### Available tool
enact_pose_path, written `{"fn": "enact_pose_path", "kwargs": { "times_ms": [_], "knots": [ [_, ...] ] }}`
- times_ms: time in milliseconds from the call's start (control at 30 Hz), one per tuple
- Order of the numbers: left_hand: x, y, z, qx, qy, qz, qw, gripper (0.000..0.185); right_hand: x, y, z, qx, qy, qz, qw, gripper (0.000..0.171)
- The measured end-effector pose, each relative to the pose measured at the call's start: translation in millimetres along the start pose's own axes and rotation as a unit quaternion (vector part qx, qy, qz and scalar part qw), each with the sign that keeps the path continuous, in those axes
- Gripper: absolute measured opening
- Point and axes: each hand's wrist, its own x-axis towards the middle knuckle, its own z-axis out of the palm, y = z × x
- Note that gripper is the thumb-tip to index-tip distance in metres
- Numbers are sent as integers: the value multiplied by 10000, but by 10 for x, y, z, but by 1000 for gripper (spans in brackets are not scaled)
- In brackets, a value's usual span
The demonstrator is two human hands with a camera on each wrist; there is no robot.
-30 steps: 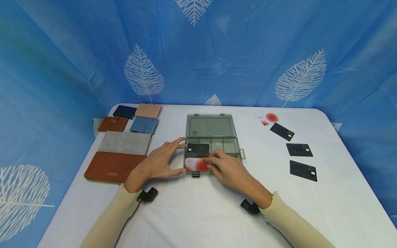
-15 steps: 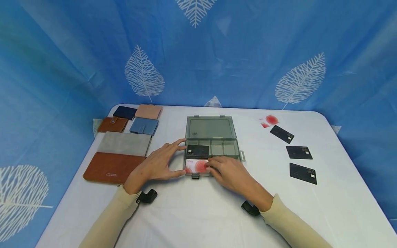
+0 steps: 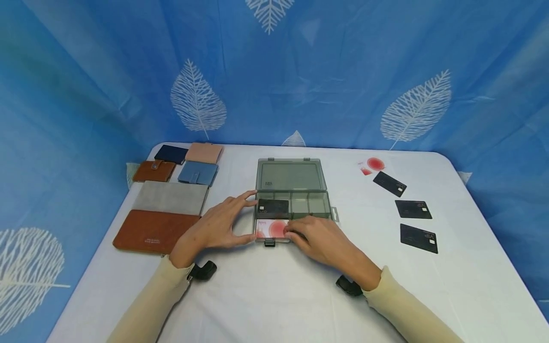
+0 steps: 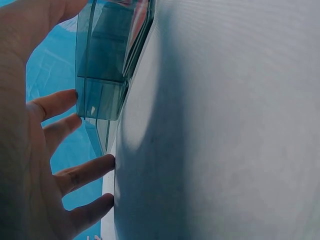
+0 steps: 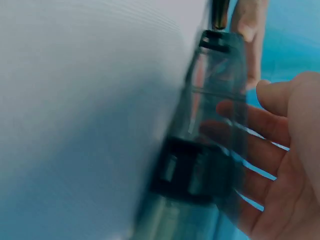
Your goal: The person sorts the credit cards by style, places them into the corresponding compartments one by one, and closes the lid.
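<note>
A clear grey plastic box lies open in the middle of the white table, its lid folded back flat. A black card lies in its back left compartment and a white and red card in its front left one. My left hand brackets the box's left end, index finger at the back corner and thumb at the front corner, fingers straight. My right hand lies over the front right of the box with straight fingers resting on the white and red card. Both wrist views show the box edge-on beside spread fingers.
Several wallets lie at the left: navy, pink, small brown, blue and a large grey and brown one. At the right lie a white and red card and three black cards. Blue leaf-print cloth hangs behind.
My right hand's fingers have slid a little toward me along the white and red card, which now lies flatter in its compartment. The left hand has stayed at the box's left end.
</note>
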Motion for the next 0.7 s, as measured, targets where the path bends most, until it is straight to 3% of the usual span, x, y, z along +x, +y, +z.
{"fn": "enact_pose_path", "kwargs": {
  "times_ms": [200, 367, 500, 700],
  "knots": [
    [-7, -3, 14, 141, 55, 159, 9998, 92, -32, 83, -199, 459, 244, 271, 9983, 14],
    [-40, -16, 23, 119, 106, 208, 9997, 89, -52, 351, -397, 797, 488, 416, 9948, 21],
    [-53, -12, 24, 86, 103, 158, 9998, 88, -70, 724, -549, 1044, 520, 753, 9903, 27],
    [-15, 0, 40, 59, 122, 202, 9997, 91, -84, 1493, -826, 792, 275, 1113, 9902, 35]
  ]
}}
